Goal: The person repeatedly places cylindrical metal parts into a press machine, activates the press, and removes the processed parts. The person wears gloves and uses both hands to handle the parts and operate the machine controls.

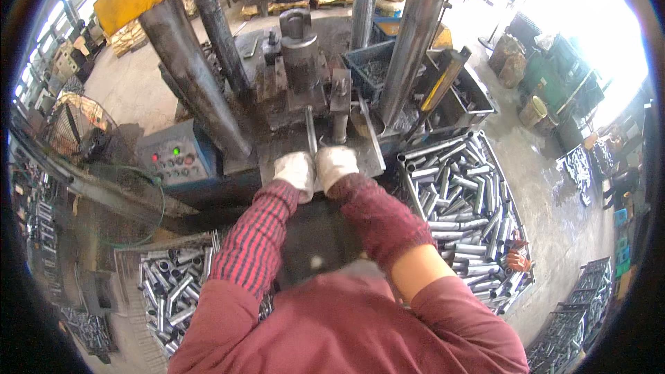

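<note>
1. The left hand [296, 170] and right hand [337, 163], white-gloved, are sitting side by side over the press bed [282, 144]; finger opening and grip cannot be told.
2. A metal tube [311, 129] is extending forward between them.
3. Loose tubes [474, 249] are filling the right-side crate [500, 180].

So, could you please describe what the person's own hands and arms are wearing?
The left hand and right hand wear off-white gloves. The left forearm sleeve has red and dark stripes; the right forearm sleeve is dark maroon, with a gathered upper edge. Above them are plain maroon shirt sleeves, with a bare gap below the right one.
</note>
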### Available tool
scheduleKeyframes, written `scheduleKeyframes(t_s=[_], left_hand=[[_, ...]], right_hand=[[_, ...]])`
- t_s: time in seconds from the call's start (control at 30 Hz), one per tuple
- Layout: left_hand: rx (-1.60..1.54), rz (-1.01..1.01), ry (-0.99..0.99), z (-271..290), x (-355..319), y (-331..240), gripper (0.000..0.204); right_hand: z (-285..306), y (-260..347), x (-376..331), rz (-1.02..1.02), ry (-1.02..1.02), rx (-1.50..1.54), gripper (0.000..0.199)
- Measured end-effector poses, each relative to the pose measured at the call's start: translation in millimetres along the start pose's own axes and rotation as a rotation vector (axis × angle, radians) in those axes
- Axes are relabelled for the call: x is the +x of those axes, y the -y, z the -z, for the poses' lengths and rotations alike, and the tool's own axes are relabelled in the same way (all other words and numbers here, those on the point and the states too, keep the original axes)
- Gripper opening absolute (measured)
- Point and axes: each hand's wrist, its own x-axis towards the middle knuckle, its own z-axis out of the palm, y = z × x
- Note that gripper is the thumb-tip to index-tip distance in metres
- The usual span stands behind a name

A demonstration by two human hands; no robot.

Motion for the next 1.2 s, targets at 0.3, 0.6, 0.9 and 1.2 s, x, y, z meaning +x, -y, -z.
scheduleKeyframes(t_s=[0.3, 0.6, 0.9, 1.2], left_hand=[[-0.047, -0.11, -0.157, -18, 6, 15, 0.019], [-0.166, -0.342, -0.389, -58, 22, 39, 0.013], [-0.135, -0.21, -0.157, -24, 7, 26, 0.017], [-0.14, -0.085, -0.134, -14, -12, 17, 0.018]], right_hand=[[-16, -9, 1, 0.013, -0.075, -0.035, 0.013], [-37, -10, 12, 0.024, -0.123, -0.048, 0.014], [-33, -10, 10, 0.062, 0.028, -0.12, 0.018], [-20, -3, 0, 0.079, -0.004, -0.123, 0.016]])
